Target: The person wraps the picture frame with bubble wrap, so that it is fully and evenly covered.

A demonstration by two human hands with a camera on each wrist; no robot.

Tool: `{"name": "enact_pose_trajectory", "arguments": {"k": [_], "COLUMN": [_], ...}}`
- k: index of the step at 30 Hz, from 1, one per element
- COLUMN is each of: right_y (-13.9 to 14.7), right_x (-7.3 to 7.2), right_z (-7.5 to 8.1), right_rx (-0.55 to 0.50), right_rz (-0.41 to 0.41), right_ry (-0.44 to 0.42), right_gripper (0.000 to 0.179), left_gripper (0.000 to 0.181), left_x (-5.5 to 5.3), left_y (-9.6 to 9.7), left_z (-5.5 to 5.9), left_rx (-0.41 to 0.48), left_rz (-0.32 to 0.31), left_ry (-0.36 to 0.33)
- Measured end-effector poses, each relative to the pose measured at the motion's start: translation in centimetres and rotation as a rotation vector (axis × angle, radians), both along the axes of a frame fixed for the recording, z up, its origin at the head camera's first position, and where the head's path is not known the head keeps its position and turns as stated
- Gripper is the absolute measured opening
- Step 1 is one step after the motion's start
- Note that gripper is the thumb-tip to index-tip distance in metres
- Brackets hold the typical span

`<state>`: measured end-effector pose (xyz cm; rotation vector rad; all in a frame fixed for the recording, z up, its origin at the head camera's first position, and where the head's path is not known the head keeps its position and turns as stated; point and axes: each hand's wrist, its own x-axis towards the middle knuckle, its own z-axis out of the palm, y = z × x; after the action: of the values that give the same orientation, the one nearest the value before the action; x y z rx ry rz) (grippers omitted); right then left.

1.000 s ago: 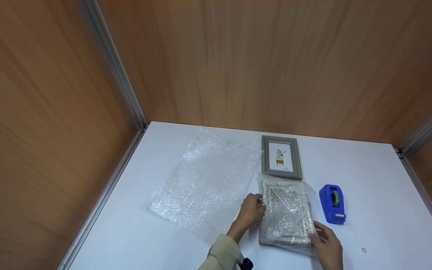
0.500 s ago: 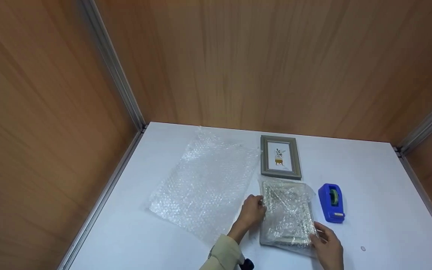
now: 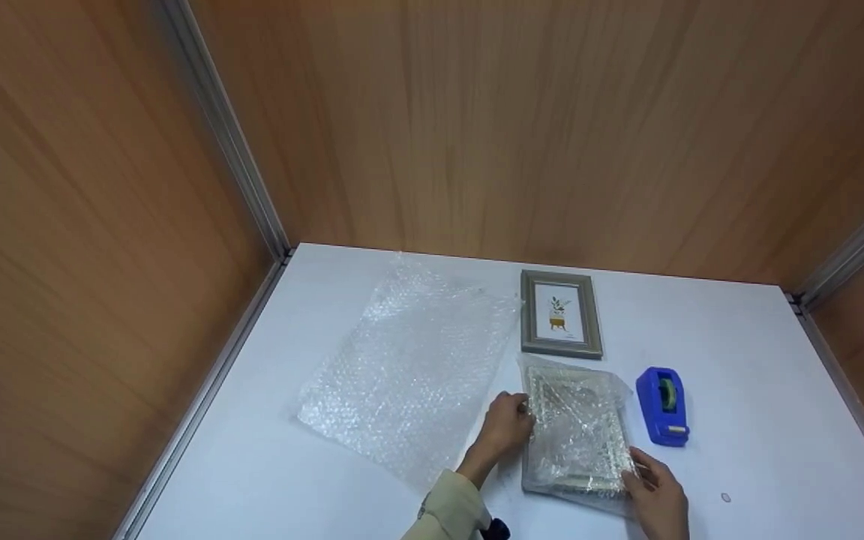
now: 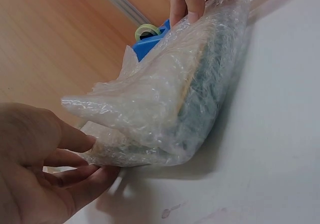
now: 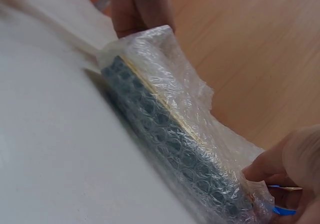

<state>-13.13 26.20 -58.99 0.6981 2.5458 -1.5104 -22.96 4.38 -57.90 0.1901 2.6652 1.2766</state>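
A picture frame wrapped in bubble wrap [image 3: 578,427] lies on the white table in front of me. My left hand [image 3: 505,424] pinches its left edge between thumb and fingers. At the lower right corner, my right hand [image 3: 657,491] grips the wrap, thumb on top. The left wrist view shows loose layers of wrap [image 4: 120,103] standing out at the end by the left hand [image 4: 45,169]. From the right wrist, the bundle's long dark side [image 5: 170,139] shows through the bubbles, with the right hand [image 5: 295,169] at the near end.
An unwrapped grey picture frame [image 3: 528,315] with a plant picture lies just behind the bundle. On the left spreads a flat sheet of bubble wrap [image 3: 417,367]. A blue tape dispenser [image 3: 653,420] stands to the right. Wood-grain panels [image 3: 477,135] enclose the table [image 3: 252,465].
Both hands keep their hold on the wrapped frame. The bundle and hands have shifted very slightly to the right and toward me.
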Motion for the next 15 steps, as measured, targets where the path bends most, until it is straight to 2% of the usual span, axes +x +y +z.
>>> {"name": "enact_pose_trajectory", "arguments": {"k": [4, 11, 15], "right_y": [0.07, 0.19, 0.49], "right_x": [-0.14, -0.41, -0.45], "right_z": [-0.07, -0.07, 0.25], "right_rx": [-0.005, -0.013, -0.004], "right_rz": [0.007, 0.023, 0.056], "right_ry": [-0.004, -0.059, -0.058], "right_gripper": [0.052, 0.055, 0.055], "left_gripper": [0.032, 0.033, 0.035], "left_x": [-0.09, -0.22, -0.28], "left_y": [0.02, 0.07, 0.03], "left_z": [-0.19, -0.31, -0.13], "left_rx": [0.01, 0.05, 0.048], "left_rz": [0.009, 0.042, 0.044], "left_ry": [0.0, -0.077, -0.086]}}
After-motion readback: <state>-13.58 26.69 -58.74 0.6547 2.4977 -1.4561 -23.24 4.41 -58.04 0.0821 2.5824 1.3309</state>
